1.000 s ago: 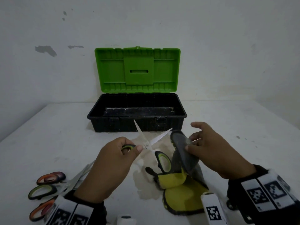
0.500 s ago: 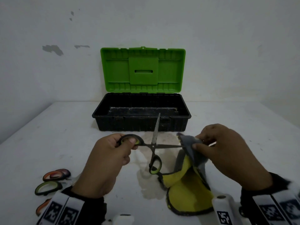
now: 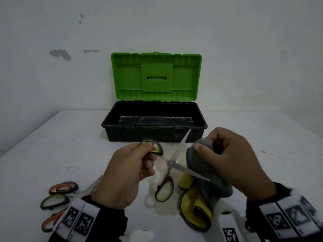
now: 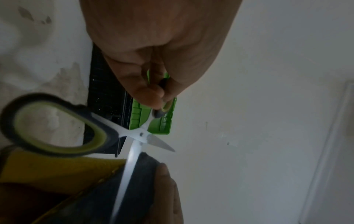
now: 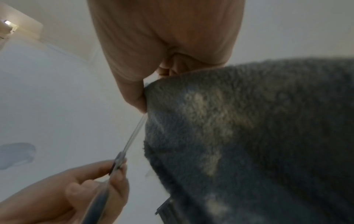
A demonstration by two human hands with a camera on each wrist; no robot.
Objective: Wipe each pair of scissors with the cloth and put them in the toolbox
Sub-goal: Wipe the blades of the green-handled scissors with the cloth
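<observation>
My left hand [image 3: 146,149] pinches the upper loop of the green-and-black scissors [image 3: 170,162], which hang wide open above the table. One blade points up-right toward the toolbox and the other runs down-right across the cloth. My right hand [image 3: 206,145] grips the grey-and-yellow cloth [image 3: 208,173], its thumb pressing the grey side beside the blades. In the left wrist view the scissors [image 4: 141,134] cross the cloth [image 4: 91,197]. The right wrist view is mostly the cloth [image 5: 249,136], with a blade edge beside it. The black toolbox [image 3: 122,135] stands behind with its green lid up.
More scissors lie at the near left of the table: an orange-handled pair [image 3: 63,187], a green-handled pair [image 3: 55,201] and another orange handle [image 3: 50,224]. A pale stain [image 3: 157,193] marks the table under my hands. A white wall rises right behind the toolbox.
The scissors have turned in my left hand: the right-pointing blade now slants down across the cloth. My right hand has drawn the cloth up against the blades.
</observation>
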